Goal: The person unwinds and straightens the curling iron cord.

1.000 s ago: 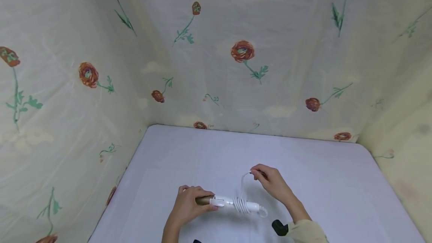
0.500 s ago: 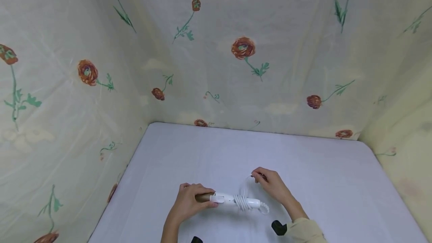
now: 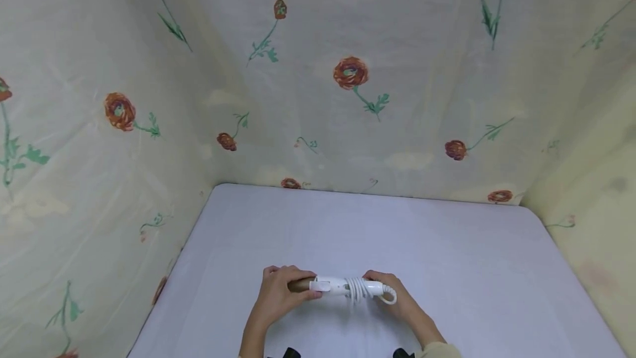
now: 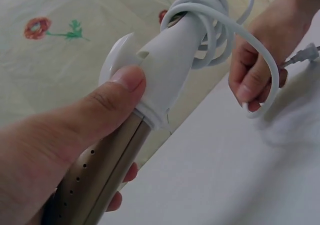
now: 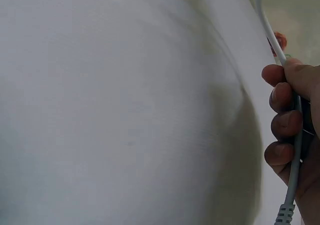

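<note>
A curling iron with a white handle and a gold-brown barrel lies level across the front of the head view. My left hand grips it where barrel and handle meet, its thumb on the white part. White cord is wound in several loops around the handle. My right hand is close by the handle's far end, partly behind it. In the right wrist view its fingers curl around the cord's loose length. A ribbed grey-white cord end sticks out below that hand.
A white-covered table lies under both hands. Cloth walls with a flower print stand behind it and at both sides. Black pieces show near both wrists at the bottom edge.
My right hand has come down toward me, from beyond the handle to beside its wound part, bringing the cord with it. The left hand keeps its hold, with the iron slightly raised.
</note>
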A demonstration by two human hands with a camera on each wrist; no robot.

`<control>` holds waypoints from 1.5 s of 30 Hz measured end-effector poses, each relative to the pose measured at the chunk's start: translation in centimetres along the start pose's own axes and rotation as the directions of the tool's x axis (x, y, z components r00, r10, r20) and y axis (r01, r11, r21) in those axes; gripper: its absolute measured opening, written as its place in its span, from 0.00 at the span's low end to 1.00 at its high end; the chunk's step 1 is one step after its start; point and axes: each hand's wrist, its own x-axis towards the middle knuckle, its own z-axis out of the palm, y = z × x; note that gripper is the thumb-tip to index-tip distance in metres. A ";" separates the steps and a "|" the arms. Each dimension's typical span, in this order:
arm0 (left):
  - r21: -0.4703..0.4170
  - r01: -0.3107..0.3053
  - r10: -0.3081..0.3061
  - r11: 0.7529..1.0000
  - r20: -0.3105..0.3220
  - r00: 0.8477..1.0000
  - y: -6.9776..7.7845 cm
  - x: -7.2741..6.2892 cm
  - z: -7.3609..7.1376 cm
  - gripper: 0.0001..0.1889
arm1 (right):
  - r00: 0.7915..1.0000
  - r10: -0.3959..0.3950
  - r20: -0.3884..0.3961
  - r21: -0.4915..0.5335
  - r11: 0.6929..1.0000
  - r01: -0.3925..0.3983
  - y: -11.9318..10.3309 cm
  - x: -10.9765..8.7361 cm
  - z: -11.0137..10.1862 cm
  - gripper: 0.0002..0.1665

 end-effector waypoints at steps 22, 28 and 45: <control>0.109 -0.026 0.044 0.994 -0.170 0.985 0.3 1.1 0.3 0.23 | 1.000 -0.021 0.015 -0.137 0.990 0.023 -1.1 -1.8 2.5 0.10; 0.119 -0.022 0.044 0.993 -0.186 0.982 0.2 1.3 0.7 0.23 | 0.997 -0.053 0.054 -0.075 0.996 0.057 -1.4 -2.2 2.6 0.09; 0.127 0.005 0.012 0.992 -0.134 0.991 0.0 1.0 1.6 0.23 | 0.987 -0.158 0.018 0.136 0.979 0.154 -2.8 -4.1 3.7 0.13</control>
